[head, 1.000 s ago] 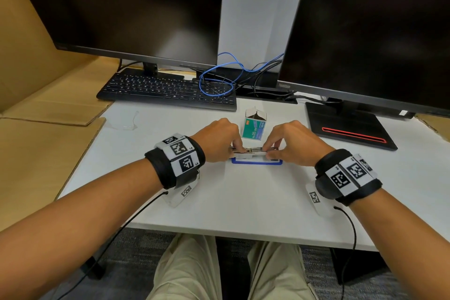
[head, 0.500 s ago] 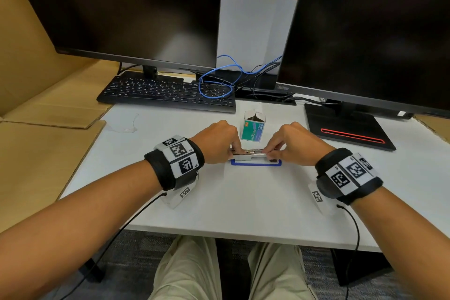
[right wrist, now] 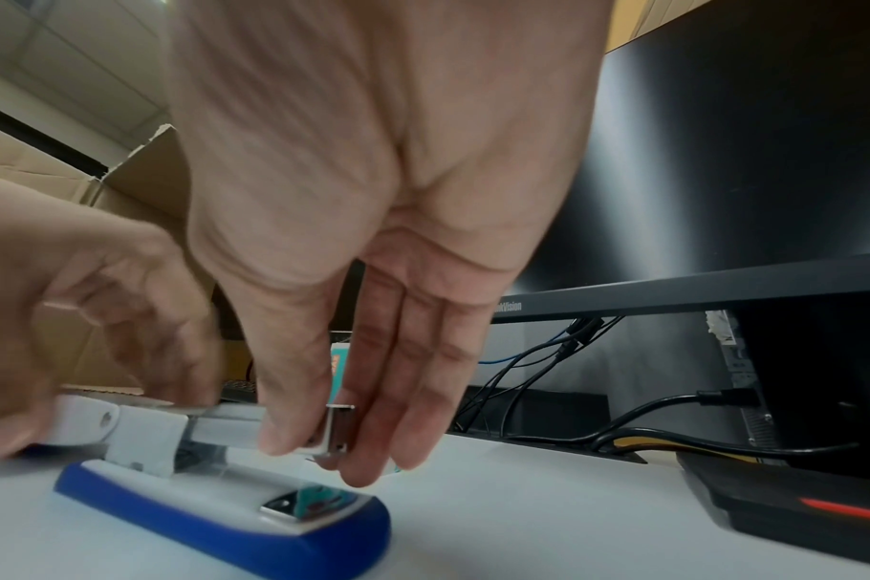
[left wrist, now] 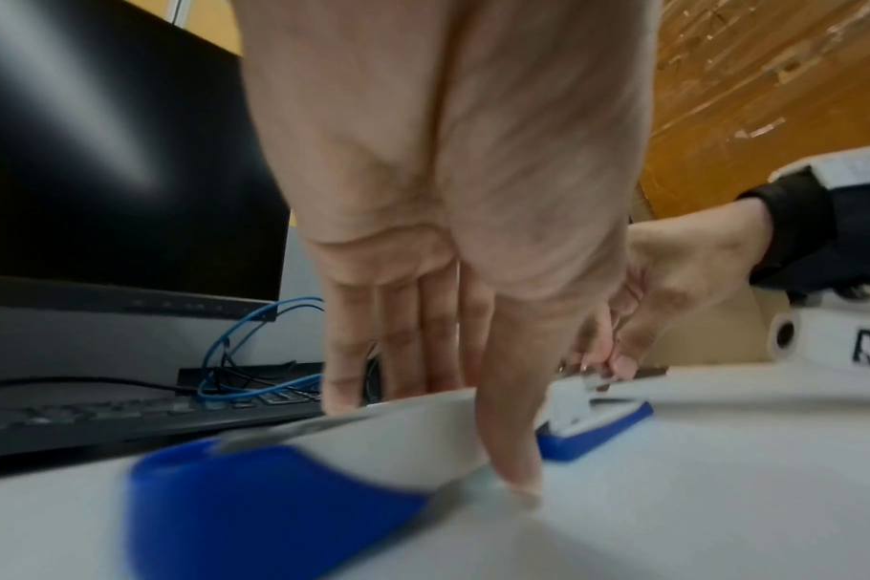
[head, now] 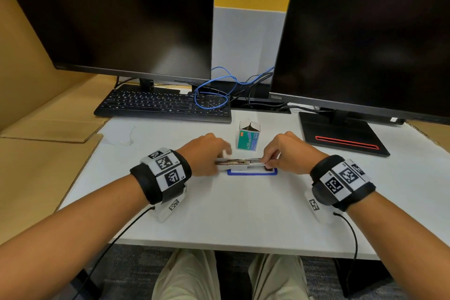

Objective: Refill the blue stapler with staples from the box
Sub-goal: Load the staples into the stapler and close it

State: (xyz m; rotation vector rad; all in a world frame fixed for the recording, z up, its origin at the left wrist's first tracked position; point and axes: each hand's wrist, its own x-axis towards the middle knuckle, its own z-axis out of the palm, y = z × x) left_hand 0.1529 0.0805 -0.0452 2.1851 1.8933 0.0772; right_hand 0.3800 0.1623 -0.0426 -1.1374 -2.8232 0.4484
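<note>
The blue stapler lies opened out on the white desk, its blue-rimmed base [head: 252, 172] [right wrist: 224, 514] flat. The metal magazine [head: 239, 162] [right wrist: 229, 427] sits raised above the base. My left hand [head: 222, 158] [left wrist: 428, 439] holds the white-and-blue lid [left wrist: 373, 439], which is swung back to the left, thumb on the near side and fingers on the far side. My right hand [head: 267, 159] [right wrist: 324, 455] pinches the magazine's front end. The green staple box [head: 248, 137] stands with its top open just behind the stapler. I see no loose staples.
A black keyboard [head: 163, 105] and blue cables [head: 211, 95] lie behind the box. Two dark monitors [head: 117, 14] [head: 365, 31] stand at the back, and the right one's base [head: 341, 136] with a red stripe is near my right hand. Cardboard [head: 36, 153] borders the desk's left edge.
My left hand has slid a little to the left, its fingers blurred, and more of the metal magazine shows between the hands. The right hand stays at the front end.
</note>
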